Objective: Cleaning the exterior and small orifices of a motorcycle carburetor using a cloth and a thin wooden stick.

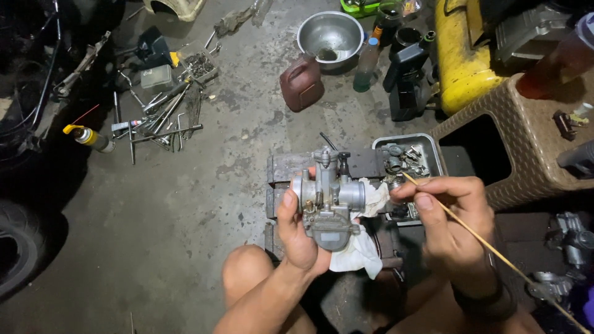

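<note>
My left hand (298, 235) holds a grey metal carburetor (328, 201) upright above my knees, with a white rag (362, 250) bunched behind and under it. My right hand (448, 216) pinches a long thin wooden stick (495, 253) between thumb and fingers. The stick's tip sits just right of the carburetor and its length runs down to the lower right. A square metal tray (433, 148) holding small carburetor parts lies just beyond my right hand.
Wrenches and loose tools (158, 117) are scattered on the concrete floor at upper left, near a spray can (90, 137). A steel bowl (331, 34), brown jug (301, 82), yellow tank (461, 59) and woven stool (526, 136) stand around. A tyre (18, 247) is at left.
</note>
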